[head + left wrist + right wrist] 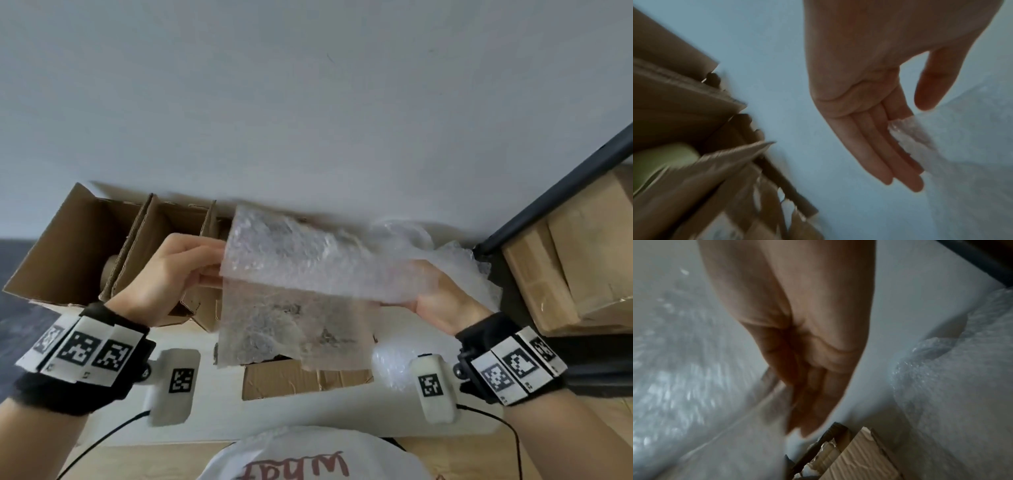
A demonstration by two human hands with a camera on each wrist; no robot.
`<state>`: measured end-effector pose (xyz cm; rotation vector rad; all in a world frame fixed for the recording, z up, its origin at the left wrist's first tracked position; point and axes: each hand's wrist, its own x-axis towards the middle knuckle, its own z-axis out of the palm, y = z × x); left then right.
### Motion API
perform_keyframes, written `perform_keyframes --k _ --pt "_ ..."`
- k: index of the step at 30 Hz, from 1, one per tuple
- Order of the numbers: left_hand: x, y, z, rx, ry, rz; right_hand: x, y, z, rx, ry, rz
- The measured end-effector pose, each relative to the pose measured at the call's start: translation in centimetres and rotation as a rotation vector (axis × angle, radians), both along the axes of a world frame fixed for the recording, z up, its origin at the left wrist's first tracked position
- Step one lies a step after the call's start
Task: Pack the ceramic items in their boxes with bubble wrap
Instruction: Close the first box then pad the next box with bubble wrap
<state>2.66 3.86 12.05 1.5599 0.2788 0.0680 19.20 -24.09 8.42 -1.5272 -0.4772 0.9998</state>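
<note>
while both hands hold one bubble wrap sheet [301, 274] up over the white desk [308, 414], three open cardboard boxes [78, 246] stand in a row at its far left; the leftmost has a pale rounded item [109, 274] inside, the others' contents are hidden. one loose heap of bubble wrap [455, 260] lies at the far right. left hand [168, 274]: its grip pinches the sheet's left edge, fingers nearly straight. right hand [435, 301]: fingers lie under the sheet; i cannot tell how far its grip is closed.
</note>
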Motion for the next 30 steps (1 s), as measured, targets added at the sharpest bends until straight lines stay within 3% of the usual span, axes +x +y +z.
perform_keyframes --k 2,5,9,11,14,18,22,26,30 --pt "0.0 -0.6 1.1 0.284 -0.042 -0.026 0.2 0.6 0.1 -0.188 -0.216 0.009" --pt "0.3 -1.5 2.8 0.688 -0.112 -0.095 -0.5 2.5 1.0 -0.083 -0.441 -0.04" --pt "1.0 -2.4 4.0 1.016 -0.239 -0.148 -0.9 5.1 1.4 -0.22 -0.933 0.105" --pt "1.1 -2.7 4.3 1.071 -0.305 -0.167 -0.9 6.0 1.7 -0.225 -0.996 0.073" --pt "0.9 -3.2 4.3 1.062 -0.336 -0.111 -1.0 6.6 1.9 -0.18 -0.892 0.018" --pt "0.6 -3.6 4.1 1.022 -0.352 -0.055 -1.3 7.1 1.7 -0.164 -0.831 0.082" --pt "-0.2 -3.9 2.9 0.982 -0.41 -0.044 -1.6 7.3 1.1 -0.208 -0.771 -0.067" --pt "-0.8 -5.2 0.4 0.916 -0.342 -0.057 -2.4 7.6 1.3 -0.11 -0.455 -0.235" --pt "-1.2 -5.8 -1.8 0.868 -0.199 -0.092 -3.2 7.7 0.9 0.017 0.026 -0.19"
